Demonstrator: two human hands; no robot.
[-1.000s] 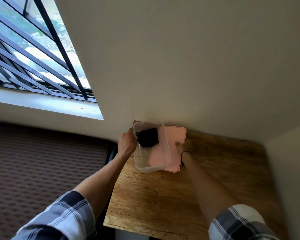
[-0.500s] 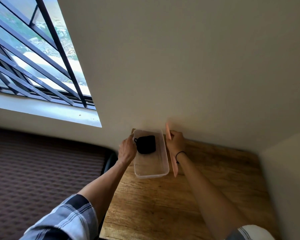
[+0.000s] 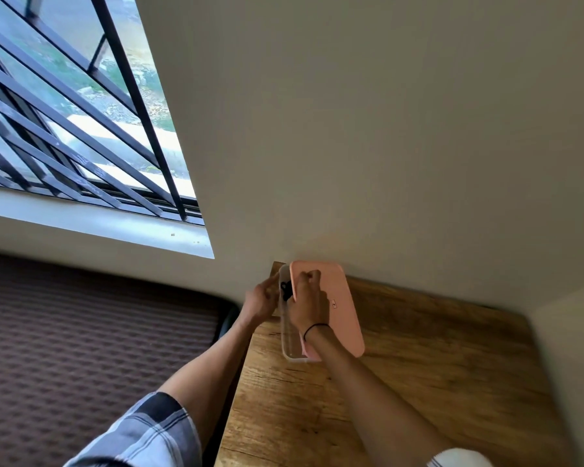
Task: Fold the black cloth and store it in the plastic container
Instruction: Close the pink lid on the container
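Your right hand (image 3: 307,306) is clamped on the near-left edge of the pink lid (image 3: 331,305), which covers most of the plastic container (image 3: 289,335) but sits off to the right, while your left hand (image 3: 260,301) rests against the container's left wall, though you cannot tell whether those fingers are closed on it. The black cloth (image 3: 285,290) already lies folded inside at the far end, showing through the uncovered strip. Judging by that, the storing is done, and only seating the lid square on the rim remains.

I see a plain beige wall (image 3: 368,129) behind a grained wooden table (image 3: 402,382). Daylight enters a dark-barred window (image 3: 81,129) at left, above brown patterned carpet (image 3: 81,348).
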